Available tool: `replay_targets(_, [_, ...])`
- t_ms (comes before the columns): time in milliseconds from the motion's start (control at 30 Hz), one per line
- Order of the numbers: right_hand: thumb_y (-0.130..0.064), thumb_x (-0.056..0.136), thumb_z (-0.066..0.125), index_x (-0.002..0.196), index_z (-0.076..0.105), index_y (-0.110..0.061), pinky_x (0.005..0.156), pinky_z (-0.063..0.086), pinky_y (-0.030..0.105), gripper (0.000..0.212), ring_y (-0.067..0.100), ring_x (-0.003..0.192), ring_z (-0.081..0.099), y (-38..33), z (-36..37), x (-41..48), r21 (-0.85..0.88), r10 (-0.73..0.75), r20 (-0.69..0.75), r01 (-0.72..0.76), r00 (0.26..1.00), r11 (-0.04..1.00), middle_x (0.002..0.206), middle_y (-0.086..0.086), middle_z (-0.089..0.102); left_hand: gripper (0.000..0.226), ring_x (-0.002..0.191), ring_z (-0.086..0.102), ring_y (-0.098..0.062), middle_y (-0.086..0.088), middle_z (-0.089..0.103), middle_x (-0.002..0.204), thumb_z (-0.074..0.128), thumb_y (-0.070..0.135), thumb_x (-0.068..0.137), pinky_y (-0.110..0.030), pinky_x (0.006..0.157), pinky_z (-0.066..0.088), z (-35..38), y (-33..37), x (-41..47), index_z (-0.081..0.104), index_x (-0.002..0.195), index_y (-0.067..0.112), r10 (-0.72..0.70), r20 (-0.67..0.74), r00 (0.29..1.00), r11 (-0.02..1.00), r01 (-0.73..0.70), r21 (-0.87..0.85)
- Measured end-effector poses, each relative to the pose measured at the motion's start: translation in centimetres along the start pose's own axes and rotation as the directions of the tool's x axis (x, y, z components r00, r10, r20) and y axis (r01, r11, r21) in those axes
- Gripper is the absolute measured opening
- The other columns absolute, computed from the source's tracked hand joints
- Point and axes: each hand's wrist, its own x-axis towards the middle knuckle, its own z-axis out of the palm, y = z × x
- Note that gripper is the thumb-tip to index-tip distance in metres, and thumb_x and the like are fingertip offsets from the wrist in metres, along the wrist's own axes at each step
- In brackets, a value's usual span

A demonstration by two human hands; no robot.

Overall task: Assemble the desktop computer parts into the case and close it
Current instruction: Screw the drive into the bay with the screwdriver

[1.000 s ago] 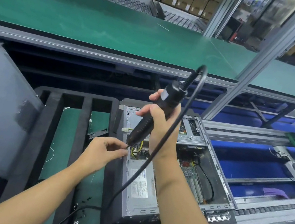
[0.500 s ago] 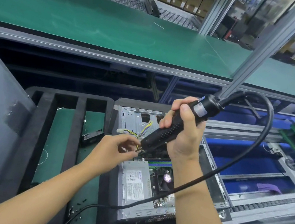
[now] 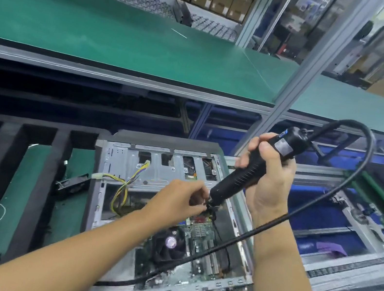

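Computer case [image 3: 145,170] lies open on its side beneath both hands, its lid not yet on. Left hand [image 3: 176,200] pinches something at the bit, too small to name. Electric screwdriver [image 3: 245,174], gripped in the right hand [image 3: 270,184], has swung from near the case's left edge rightward over the motherboard [image 3: 199,231], probably toward the next screw. Its grey label [image 3: 284,146] is unreadable.

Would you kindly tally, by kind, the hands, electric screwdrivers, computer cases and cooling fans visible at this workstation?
Hands: 2, the left hand and the right hand
Electric screwdriver: 1
Computer case: 1
Cooling fan: 1
Total: 5
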Motion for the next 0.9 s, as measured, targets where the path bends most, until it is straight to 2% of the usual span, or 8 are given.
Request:
replay_targets(67, [-0.009, 0.084, 0.061, 0.087, 0.058, -0.012, 0.049, 0.045, 0.027, 0.006, 0.018, 0.046, 0.048, 0.2, -1.6, 1.4, -0.022, 0.003, 0.030, -0.002, 1.000, 1.000, 0.072, 0.006, 0.058, 0.018, 0.076, 0.063, 0.000, 0.013, 0.068, 0.078, 0.075, 0.014, 0.081, -0.013, 0.067, 0.045, 1.8, 0.3, 1.5, 0.062, 0.088, 0.025, -0.005, 0.014, 1.000, 1.000, 0.005, 0.023])
replay_targets(200, [-0.023, 0.081, 0.068, 0.074, 0.066, -0.028, 0.049, 0.043, 0.029, 0.009, 0.020, 0.043, 0.047, 1.3, -3.9, 4.3, -0.071, 0.004, 0.137, 0.006, 0.991, 0.997, 0.069, 0.003, 0.057, 0.025, 0.078, 0.061, 0.001, 0.018, 0.066, 0.076, 0.077, 0.019, 0.082, -0.009, 0.066, 0.041, 4.2, 0.1, 3.9, 0.056, 0.084, 0.033, -0.066, -0.111, 0.992, 0.997, 0.071, 0.043])
replay_targets(367, [-0.020, 0.085, 0.067, 0.075, 0.066, -0.027, 0.052, 0.043, 0.031, 0.012, 0.022, 0.044, 0.048, 4.1, -5.0, 7.2, -0.108, 0.026, 0.264, 0.003, 0.964, 0.994, 0.066, 0.003, 0.058, 0.025, 0.076, 0.061, -0.002, 0.017, 0.065, 0.074, 0.075, 0.018, 0.081, -0.012, 0.065, 0.042, 5.3, -1.2, 6.0, 0.056, 0.080, 0.034, -0.161, -0.219, 0.962, 0.983, 0.177, 0.056])
replay_targets(500, [-0.014, 0.090, 0.065, 0.075, 0.063, -0.023, 0.055, 0.045, 0.033, 0.018, 0.025, 0.047, 0.048, 5.9, -4.7, 9.3, -0.138, 0.028, 0.309, 0.016, 0.951, 0.990, 0.066, 0.005, 0.057, 0.015, 0.073, 0.060, 0.003, 0.016, 0.065, 0.072, 0.076, 0.018, 0.082, -0.010, 0.062, 0.040, 4.9, -2.6, 7.3, 0.061, 0.085, 0.023, -0.223, -0.308, 0.925, 0.966, 0.251, 0.054])
replay_targets(667, [-0.013, 0.090, 0.065, 0.072, 0.064, -0.023, 0.057, 0.047, 0.034, 0.020, 0.026, 0.049, 0.049, 7.4, -5.1, 10.8, -0.192, 0.055, 0.356, 0.015, 0.933, 0.981, 0.061, 0.015, 0.054, 0.022, 0.072, 0.064, 0.006, 0.025, 0.066, 0.071, 0.078, 0.014, 0.082, -0.014, 0.065, 0.047, 4.0, -3.1, 8.5, 0.061, 0.087, 0.026, -0.259, -0.236, 0.937, 0.962, 0.272, 0.025])
replay_targets(767, [-0.015, 0.088, 0.067, 0.071, 0.064, -0.018, 0.058, 0.047, 0.038, 0.018, 0.028, 0.050, 0.049, 8.0, -6.2, 10.9, -0.220, 0.106, 0.347, -0.029, 0.932, 0.975, 0.059, 0.014, 0.054, 0.016, 0.072, 0.064, -0.003, 0.020, 0.069, 0.080, 0.072, 0.018, 0.085, -0.012, 0.064, 0.047, 3.8, -3.4, 7.6, 0.063, 0.092, 0.029, -0.285, -0.256, 0.924, 0.958, 0.271, -0.091])
replay_targets(833, [-0.015, 0.087, 0.068, 0.069, 0.064, -0.020, 0.057, 0.046, 0.038, 0.019, 0.028, 0.048, 0.049, 8.2, -6.8, 11.0, -0.227, 0.124, 0.332, -0.048, 0.935, 0.973, 0.058, 0.010, 0.055, 0.013, 0.061, 0.061, -0.005, 0.011, 0.069, 0.075, 0.065, 0.022, 0.088, -0.015, 0.055, 0.046, 3.8, -3.7, 6.6, 0.063, 0.082, 0.032, -0.377, -0.243, 0.894, 0.921, 0.334, -0.201])
replay_targets(900, [-0.013, 0.087, 0.067, 0.070, 0.064, -0.022, 0.056, 0.046, 0.037, 0.020, 0.028, 0.047, 0.048, 8.3, -7.2, 11.2, -0.222, 0.117, 0.328, -0.044, 0.937, 0.974, 0.056, 0.006, 0.056, 0.015, 0.051, 0.058, -0.011, 0.000, 0.069, 0.068, 0.059, 0.027, 0.086, -0.022, 0.043, 0.042, 4.0, -4.0, 5.6, 0.065, 0.073, 0.030, -0.536, -0.046, 0.843, 0.795, 0.485, -0.365])
